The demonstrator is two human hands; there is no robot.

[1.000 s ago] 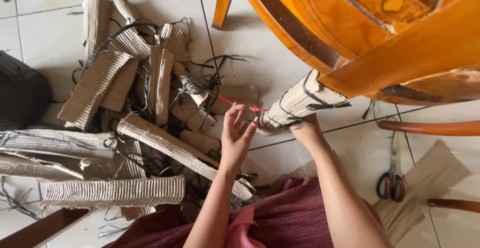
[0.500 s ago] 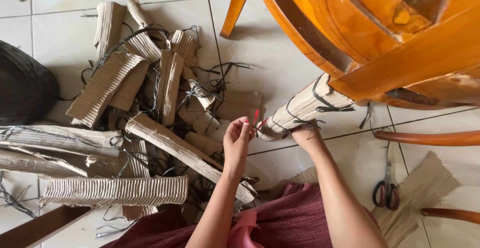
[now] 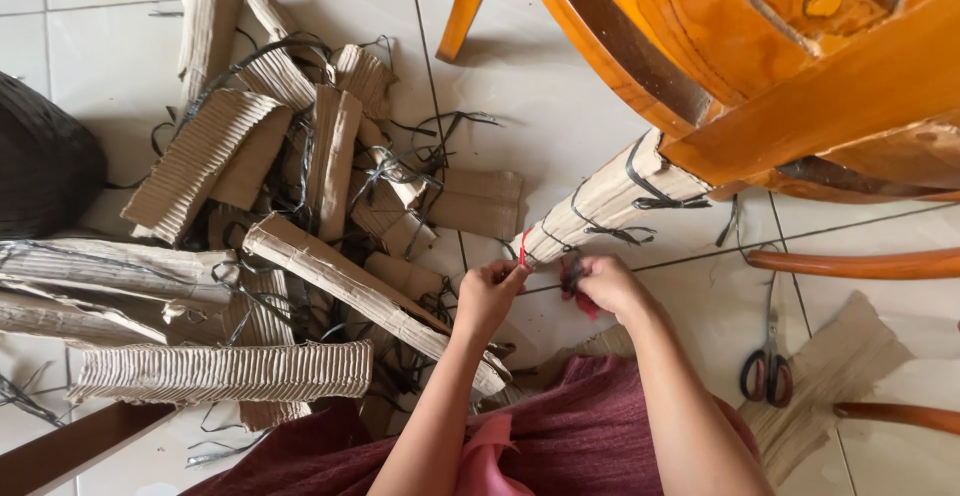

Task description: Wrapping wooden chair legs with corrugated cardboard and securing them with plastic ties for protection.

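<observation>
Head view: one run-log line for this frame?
left hand: pinches red string | right hand: at cardboard-wrapped wooden chair leg end | black-handled scissors: floor

Glossy varnished wood is seen on the chair [image 3: 800,66], matt ribbed cardboard on its wrapped leg [image 3: 610,201] at 7 o'clock.

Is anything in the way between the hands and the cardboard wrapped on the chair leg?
Nothing visible. The left hand and right hand are already at the lower end of the cardboard-wrapped chair leg, the left pinching a red strip there.
</observation>
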